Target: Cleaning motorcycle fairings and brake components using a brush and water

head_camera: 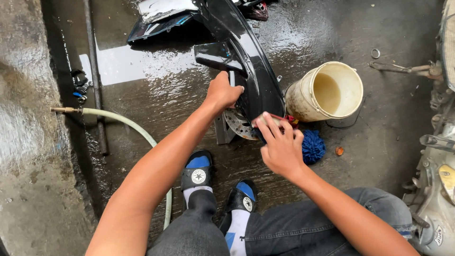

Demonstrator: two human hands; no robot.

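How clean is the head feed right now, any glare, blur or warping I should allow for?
Head view: daylight, soft shadows; bright glare on the wet floor and on the glossy black panel under the left hand; right hand and bucket sharp; wide-angle bending at the edges, seen in the curved pipe; no motion blur.

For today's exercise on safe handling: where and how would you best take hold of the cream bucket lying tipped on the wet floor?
Grip the cream bucket by its upper rim, coming from the right, the open-mouth side. It lies tilted with the mouth facing up and right, so the rim is exposed there, while the black fender and blue wash mitt crowd its left.
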